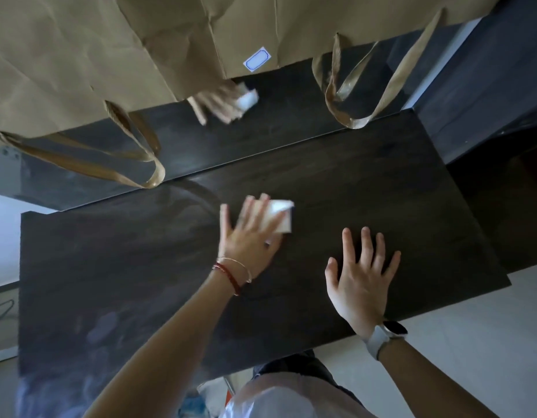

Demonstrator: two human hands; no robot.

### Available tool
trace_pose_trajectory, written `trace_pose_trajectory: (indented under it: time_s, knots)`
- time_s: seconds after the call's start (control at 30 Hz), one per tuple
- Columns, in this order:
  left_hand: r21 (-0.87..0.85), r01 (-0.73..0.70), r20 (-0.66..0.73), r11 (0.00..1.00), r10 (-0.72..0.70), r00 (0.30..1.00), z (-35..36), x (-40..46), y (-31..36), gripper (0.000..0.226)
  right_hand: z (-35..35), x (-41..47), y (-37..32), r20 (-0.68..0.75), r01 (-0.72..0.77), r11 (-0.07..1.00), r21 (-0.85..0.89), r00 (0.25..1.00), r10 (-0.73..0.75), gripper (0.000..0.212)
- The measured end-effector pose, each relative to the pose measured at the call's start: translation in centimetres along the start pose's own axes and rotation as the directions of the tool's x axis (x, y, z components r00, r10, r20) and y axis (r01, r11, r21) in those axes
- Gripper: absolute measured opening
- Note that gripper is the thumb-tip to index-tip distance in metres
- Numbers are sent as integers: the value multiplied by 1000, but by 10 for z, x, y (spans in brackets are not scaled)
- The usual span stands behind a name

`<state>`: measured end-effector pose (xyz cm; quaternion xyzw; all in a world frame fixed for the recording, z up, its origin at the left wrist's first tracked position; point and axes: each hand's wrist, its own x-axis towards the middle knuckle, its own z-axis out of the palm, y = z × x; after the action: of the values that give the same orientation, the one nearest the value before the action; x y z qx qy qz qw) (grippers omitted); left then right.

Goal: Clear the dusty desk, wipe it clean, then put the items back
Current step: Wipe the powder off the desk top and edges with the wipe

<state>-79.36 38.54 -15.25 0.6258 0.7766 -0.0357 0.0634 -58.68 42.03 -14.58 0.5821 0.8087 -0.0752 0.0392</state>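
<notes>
A dark wooden desk (366, 188) fills the middle of the head view, with dusty smears on its near left part. My left hand (249, 236) presses a folded white wipe (280, 218) flat onto the desk near its middle, blurred by motion. My right hand (362, 279) rests flat on the desk to the right of it, fingers spread, holding nothing. A glossy dark panel (291, 116) behind the desk mirrors the left hand and the wipe.
Brown paper bags (80, 55) with flat handles (363, 95) hang over the glossy panel at the back. A pale floor (487, 327) lies to the right of the desk. A dark cabinet (487, 86) stands at the far right.
</notes>
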Motion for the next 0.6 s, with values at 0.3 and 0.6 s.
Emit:
trace_pose_trajectory:
  time_s: [0.3, 0.6]
  knots:
    - [-135, 249, -15, 959, -253, 967, -12, 26, -13, 49, 4, 0, -1, -32, -6, 1000, -8, 999, 6, 59]
    - [-163, 494, 100, 854, -484, 869, -12, -28, -82, 49, 4, -1, -2, -67, -10, 1000, 25, 998, 12, 58]
